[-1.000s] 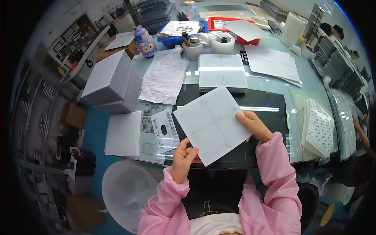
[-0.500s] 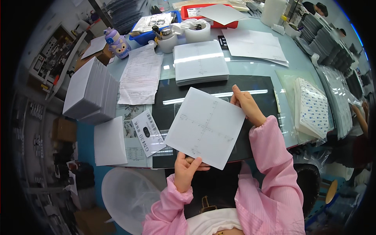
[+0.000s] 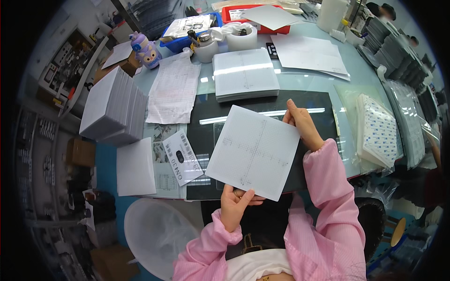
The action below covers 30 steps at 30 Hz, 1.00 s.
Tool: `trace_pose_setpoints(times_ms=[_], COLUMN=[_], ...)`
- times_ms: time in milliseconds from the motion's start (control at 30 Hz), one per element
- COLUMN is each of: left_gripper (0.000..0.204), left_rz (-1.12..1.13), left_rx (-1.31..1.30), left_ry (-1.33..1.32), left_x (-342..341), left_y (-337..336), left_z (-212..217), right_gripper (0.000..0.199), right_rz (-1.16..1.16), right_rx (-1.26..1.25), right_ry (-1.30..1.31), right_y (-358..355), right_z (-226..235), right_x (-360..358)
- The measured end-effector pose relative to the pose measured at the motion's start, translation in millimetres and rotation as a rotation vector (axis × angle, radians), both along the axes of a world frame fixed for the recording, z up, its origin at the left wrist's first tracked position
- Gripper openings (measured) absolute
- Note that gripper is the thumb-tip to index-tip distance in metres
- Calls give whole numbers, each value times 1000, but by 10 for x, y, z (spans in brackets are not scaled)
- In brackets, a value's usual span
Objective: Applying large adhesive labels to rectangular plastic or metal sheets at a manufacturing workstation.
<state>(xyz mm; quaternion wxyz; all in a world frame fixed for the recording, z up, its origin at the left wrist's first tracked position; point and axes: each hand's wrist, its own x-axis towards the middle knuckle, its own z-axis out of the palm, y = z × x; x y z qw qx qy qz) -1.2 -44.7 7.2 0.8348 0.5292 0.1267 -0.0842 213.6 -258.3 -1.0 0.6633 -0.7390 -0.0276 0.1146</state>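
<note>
You held one square white sheet (image 3: 253, 152) with a faint grid and a cross printed on it, tilted like a diamond above the black mat (image 3: 213, 122) on the counter (image 3: 356, 79). It looked like the checking step: the sheet was lifted up in front of you, not lying flat, and it was well apart from the stack of similar sheets (image 3: 244, 79) behind the mat.

Your left hand (image 3: 236, 206) gripped the lower corner, thumb on top and the other fingers hidden below the sheet, so it was closed on it. Your right hand (image 3: 302, 124) pinched the upper right edge with fingers nearly straight, thumb hidden behind, also closed on the sheet.

As I judge it, the next move called for a firm but gentle grip on the two edges, so the thin sheet did not bend or slip, and for a free place to put it: the mat under it, or one of the piles, such as the tall grey-white pile (image 3: 115, 107) on your left.
</note>
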Motion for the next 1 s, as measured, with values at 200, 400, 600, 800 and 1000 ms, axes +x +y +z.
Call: trace_pose_setpoints(times_ms=[200, 400, 600, 800, 1000], left_gripper=[40, 34, 30, 44, 36], left_rz=[-8, -10, -246, -259, -305], left_rx=[-19, -251, -996, -1363, 279], left_ry=[2, 2, 39, 29, -400], left_x=[-54, -121, -152, -263, -363], left_y=[-78, -38, -113, -95, -168], left_z=[-23, 29, -81, -16, -48], right_gripper=[67, 60, 66, 46, 52], right_rz=[11, 69, 329, -74, 179], right_rx=[99, 592, 566, -184, -740], right_ry=[53, 65, -408, -525, -527], right_y=[-16, 37, 398, 497, 678], right_z=[73, 257, 271, 278, 184], right_x=[-18, -83, -243, -215, -91])
